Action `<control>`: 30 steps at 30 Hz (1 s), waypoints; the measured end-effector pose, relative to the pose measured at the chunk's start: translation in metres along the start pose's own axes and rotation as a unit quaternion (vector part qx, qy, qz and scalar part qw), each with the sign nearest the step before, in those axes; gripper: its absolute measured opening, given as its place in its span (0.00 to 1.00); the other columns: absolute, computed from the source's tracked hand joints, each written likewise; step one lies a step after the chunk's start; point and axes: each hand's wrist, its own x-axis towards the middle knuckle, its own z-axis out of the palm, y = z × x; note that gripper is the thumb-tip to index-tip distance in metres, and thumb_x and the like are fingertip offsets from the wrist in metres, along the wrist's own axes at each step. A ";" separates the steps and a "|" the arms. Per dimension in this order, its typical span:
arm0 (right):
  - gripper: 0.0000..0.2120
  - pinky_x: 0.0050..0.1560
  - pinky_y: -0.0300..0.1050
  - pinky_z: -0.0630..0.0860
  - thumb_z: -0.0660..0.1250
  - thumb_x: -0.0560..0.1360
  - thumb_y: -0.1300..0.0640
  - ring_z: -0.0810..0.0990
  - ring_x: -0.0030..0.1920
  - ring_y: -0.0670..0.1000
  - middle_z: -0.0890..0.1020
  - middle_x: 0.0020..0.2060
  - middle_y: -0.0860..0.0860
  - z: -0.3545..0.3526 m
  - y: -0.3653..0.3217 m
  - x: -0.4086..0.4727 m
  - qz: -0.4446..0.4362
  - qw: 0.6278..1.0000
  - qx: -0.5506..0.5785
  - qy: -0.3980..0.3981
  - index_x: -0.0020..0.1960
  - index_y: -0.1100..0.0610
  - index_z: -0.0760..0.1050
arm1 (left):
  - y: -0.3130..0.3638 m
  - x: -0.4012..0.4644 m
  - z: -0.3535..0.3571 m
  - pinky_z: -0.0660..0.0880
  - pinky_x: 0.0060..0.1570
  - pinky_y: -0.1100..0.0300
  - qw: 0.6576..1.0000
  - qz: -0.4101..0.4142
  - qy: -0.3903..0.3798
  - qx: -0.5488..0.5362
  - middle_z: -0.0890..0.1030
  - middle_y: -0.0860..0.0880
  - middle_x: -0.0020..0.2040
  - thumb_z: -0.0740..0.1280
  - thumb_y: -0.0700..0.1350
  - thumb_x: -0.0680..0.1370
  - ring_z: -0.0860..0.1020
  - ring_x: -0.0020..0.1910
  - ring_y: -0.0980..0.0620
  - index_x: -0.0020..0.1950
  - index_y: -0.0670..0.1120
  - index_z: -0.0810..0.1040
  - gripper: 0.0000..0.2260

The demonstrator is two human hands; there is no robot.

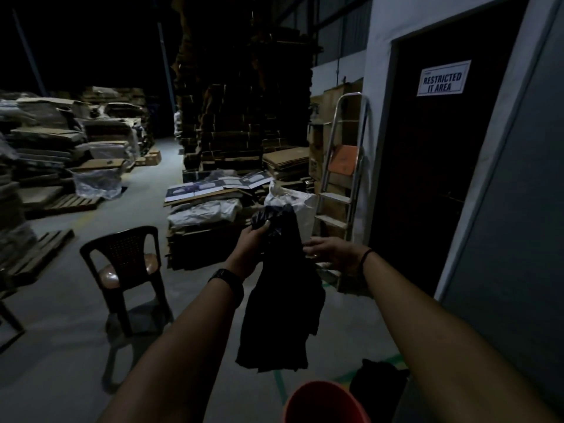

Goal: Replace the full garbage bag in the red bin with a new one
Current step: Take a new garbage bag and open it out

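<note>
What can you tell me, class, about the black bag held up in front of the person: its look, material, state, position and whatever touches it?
The black bag looks like thin, crinkly plastic, empty and still unopened. It hangs limp, bunched at the top, its lower end crumpled above the red bin. The left hand grips its top; the right hand, fingers spread, is at its edge, contact unclear.

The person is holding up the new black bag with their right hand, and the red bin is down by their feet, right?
Not quite. In the head view it is the left hand that grips the top of the black bag; the right hand is open beside it. The rest holds: the red bin sits low at the bottom of the picture.
</note>
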 end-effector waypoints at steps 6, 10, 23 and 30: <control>0.08 0.35 0.43 0.78 0.65 0.79 0.61 0.81 0.32 0.52 0.81 0.32 0.53 0.025 -0.007 -0.002 -0.050 0.992 -0.013 0.112 0.41 0.59 0.77 | -0.004 -0.018 0.009 0.77 0.56 0.52 0.992 0.002 -0.123 -0.002 0.79 0.38 0.60 0.68 0.51 0.78 0.78 0.58 0.40 0.67 0.38 0.74 0.23; 0.08 0.44 0.51 0.76 0.63 0.79 0.59 0.80 0.42 0.58 0.81 0.41 0.58 0.020 -0.014 0.027 -0.120 0.957 0.029 0.264 0.45 0.60 0.78 | -0.016 -0.024 0.006 0.76 0.60 0.49 0.977 -0.059 -0.186 0.085 0.80 0.39 0.61 0.72 0.47 0.75 0.79 0.59 0.40 0.64 0.41 0.78 0.19; 0.10 0.50 0.47 0.75 0.75 0.69 0.54 0.78 0.45 0.49 0.79 0.44 0.49 0.018 -0.032 0.022 -0.191 0.932 -0.045 0.305 0.48 0.53 0.77 | 0.004 0.007 0.001 0.79 0.45 0.55 0.999 -0.006 0.029 -0.026 0.84 0.41 0.41 0.69 0.37 0.76 0.82 0.39 0.44 0.48 0.36 0.81 0.04; 0.15 0.63 0.45 0.72 0.63 0.79 0.63 0.74 0.64 0.57 0.76 0.63 0.59 0.046 -0.068 -0.023 -0.199 0.969 -0.029 0.147 0.63 0.67 0.75 | 0.022 0.012 0.006 0.78 0.47 0.55 0.998 -0.012 0.052 -0.026 0.82 0.37 0.52 0.70 0.39 0.75 0.80 0.47 0.42 0.58 0.32 0.79 0.15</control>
